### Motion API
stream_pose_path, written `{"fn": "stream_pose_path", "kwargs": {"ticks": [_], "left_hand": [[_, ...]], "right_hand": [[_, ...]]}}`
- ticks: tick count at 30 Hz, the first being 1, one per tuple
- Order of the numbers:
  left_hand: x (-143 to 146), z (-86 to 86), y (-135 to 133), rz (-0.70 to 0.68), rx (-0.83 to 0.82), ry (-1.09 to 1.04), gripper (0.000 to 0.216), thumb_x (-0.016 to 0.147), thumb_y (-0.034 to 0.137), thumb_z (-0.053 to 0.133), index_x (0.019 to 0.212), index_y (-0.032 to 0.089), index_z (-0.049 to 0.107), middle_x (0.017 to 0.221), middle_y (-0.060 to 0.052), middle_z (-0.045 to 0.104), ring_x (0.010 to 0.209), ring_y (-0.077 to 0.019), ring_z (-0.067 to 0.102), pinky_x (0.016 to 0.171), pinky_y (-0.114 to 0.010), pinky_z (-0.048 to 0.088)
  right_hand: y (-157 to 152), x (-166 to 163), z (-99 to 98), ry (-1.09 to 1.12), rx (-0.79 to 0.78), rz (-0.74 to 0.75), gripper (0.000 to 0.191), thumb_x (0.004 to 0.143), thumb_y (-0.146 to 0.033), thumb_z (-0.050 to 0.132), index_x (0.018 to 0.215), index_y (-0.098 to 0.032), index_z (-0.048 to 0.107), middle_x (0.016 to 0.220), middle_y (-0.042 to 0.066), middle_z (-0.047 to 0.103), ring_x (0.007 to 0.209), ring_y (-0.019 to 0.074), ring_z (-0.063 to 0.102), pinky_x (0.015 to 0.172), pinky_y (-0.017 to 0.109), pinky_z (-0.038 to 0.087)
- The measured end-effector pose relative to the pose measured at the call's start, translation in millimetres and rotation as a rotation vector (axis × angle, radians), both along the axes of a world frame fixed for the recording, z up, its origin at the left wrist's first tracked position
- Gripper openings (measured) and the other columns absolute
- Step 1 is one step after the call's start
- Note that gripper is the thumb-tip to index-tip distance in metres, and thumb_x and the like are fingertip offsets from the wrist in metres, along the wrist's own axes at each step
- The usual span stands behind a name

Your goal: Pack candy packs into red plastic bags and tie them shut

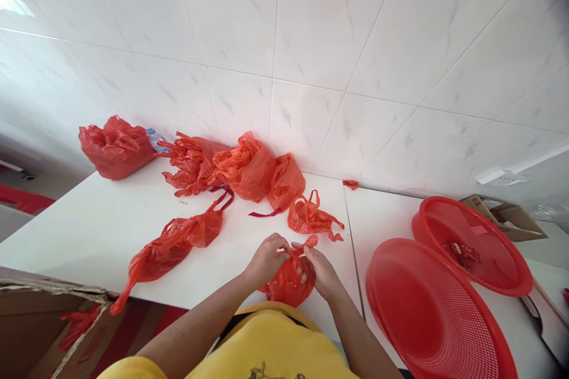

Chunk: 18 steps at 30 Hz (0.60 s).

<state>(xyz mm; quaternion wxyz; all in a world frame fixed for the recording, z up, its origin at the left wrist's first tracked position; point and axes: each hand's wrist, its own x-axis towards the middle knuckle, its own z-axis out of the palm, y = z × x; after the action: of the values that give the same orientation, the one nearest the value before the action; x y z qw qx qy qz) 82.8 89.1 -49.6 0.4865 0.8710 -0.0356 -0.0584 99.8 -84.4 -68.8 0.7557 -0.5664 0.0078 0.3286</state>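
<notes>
Close to my body, at the table's front edge, sits a filled red plastic bag (288, 284) with its top gathered. My left hand (268, 260) is closed on the bag's twisted top from the left. From the right, my right hand (320, 269) grips the same top, with a loop of plastic sticking up by the thumb. What the bag contains cannot be made out. Just beyond my hands lies a smaller red bag (309, 216) with its handles up. A long, twisted red bag (178, 243) lies to the left.
Several bulging red bags (249, 169) line the wall, with a clear bottle (156, 139) among them. Two red plastic baskets, a near one (413, 302) and a far one (480, 243), stand at right. An open cardboard box (95, 337) is at lower left, another box (511, 219) at far right.
</notes>
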Motion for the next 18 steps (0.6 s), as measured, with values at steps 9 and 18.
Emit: {"fn": "stream_pose_path", "kwargs": {"ticks": [9,18], "left_hand": [[3.6,-17.7,-4.8,0.042,-0.187,0.249,0.006,0.079,0.023,0.043,0.078,0.019,0.048,0.069,0.004,0.049,0.065,-0.0120,0.046,0.061,-0.025,0.038],[-1.7,-10.4,-7.7,-0.009,-0.170,0.227,0.007,0.076,0.025,0.046,0.078,0.020,0.051,0.068,0.005,0.050,0.063,-0.0118,0.044,0.060,-0.024,0.035]], "right_hand": [[-9.5,-6.2,-0.6,-0.204,-0.188,0.022,0.033,0.073,-0.037,0.065,0.103,-0.022,0.066,0.076,0.000,0.061,0.073,0.0169,0.055,0.070,0.029,0.044],[-1.9,2.5,-17.5,-0.494,-0.756,-0.010,0.024,0.075,-0.026,0.050,0.086,-0.026,0.070,0.084,0.002,0.071,0.079,0.0208,0.061,0.072,0.032,0.043]]}}
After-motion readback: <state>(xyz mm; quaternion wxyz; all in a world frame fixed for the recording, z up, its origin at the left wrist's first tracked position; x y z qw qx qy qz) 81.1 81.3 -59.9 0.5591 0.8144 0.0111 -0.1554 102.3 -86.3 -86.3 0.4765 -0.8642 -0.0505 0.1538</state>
